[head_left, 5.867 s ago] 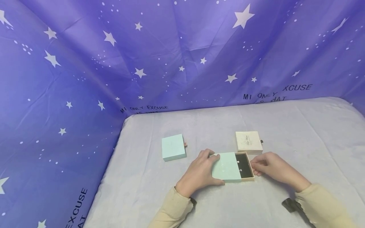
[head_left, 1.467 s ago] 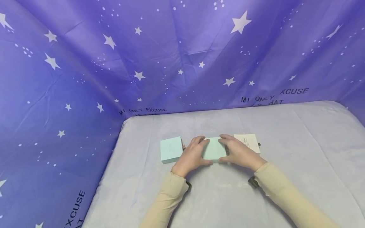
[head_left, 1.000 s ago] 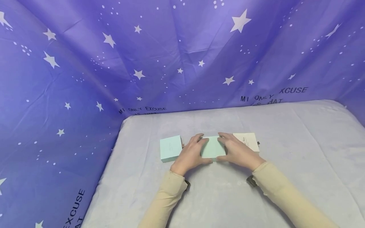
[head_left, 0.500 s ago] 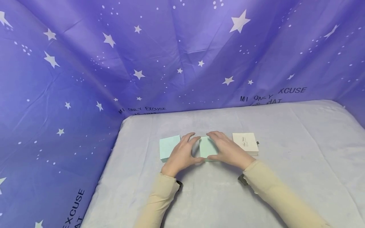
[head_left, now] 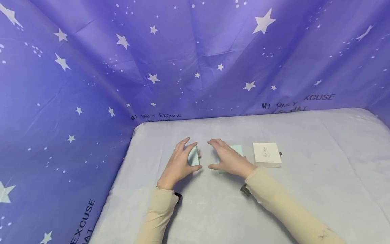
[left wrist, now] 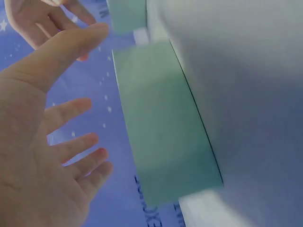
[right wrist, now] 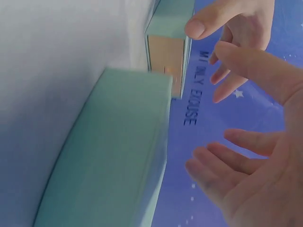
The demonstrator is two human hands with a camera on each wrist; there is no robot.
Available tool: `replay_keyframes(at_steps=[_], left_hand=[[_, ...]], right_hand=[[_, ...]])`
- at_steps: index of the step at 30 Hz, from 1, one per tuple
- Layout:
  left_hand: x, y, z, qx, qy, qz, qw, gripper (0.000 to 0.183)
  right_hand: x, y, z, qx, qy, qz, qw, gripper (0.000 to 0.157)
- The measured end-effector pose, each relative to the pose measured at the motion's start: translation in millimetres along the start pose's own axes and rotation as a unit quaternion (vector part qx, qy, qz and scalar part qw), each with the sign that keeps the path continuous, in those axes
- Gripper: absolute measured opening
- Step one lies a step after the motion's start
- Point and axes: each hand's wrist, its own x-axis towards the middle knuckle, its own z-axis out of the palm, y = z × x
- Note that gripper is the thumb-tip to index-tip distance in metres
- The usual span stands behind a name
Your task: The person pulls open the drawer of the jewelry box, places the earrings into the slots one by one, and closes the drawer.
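My left hand (head_left: 178, 164) and my right hand (head_left: 230, 159) are over two boxes.
On both, my thumb and fingers are apart. The left green box (head_left: 193, 157) and the middle green box (head_left: 237, 149) lie on the pale cloth (head_left: 207, 206), near a white box (head_left: 265, 153) on the right.

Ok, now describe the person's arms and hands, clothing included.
The left hand and right hand are bare, with no gloves. The left sleeve and right sleeve are long, pale beige and reach the wrists. A small dark piece shows at each sleeve's end, too small to identify. The right sleeve bears a thin dark mark or crease.
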Motion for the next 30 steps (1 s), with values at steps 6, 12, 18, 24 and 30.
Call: replay_keyframes(at_steps=[6, 12, 18, 24, 30], left_hand=[[-5.8, -17.7, -10.1, -0.011, -0.008, -0.023, 0.9996, 0.094], [-10.5, -28.5, -15.1, -0.026, -0.038, -0.056, 0.9974, 0.102], [-11.3, -35.0, -15.1, -0.043, -0.054, -0.071, 0.9951, 0.103], [-10.5, -38.3, -13.2, -0.046, -0.066, -0.073, 0.9941, 0.095], [-10.3, -38.7, -11.8, -0.048, -0.069, -0.07, 0.994, 0.084]], right_hand=[[13.4, -6.3, 13.6, 0.015, -0.007, -0.002, 1.0, 0.089], [21.6, -11.9, 28.1, 0.032, -0.023, 0.006, 0.999, 0.089], [28.2, -17.5, 40.2, 0.042, -0.035, 0.012, 0.998, 0.085], [33.5, -20.5, 48.6, 0.057, -0.038, 0.02, 0.997, 0.083], [35.7, -21.1, 54.2, 0.056, -0.043, 0.027, 0.997, 0.074]])
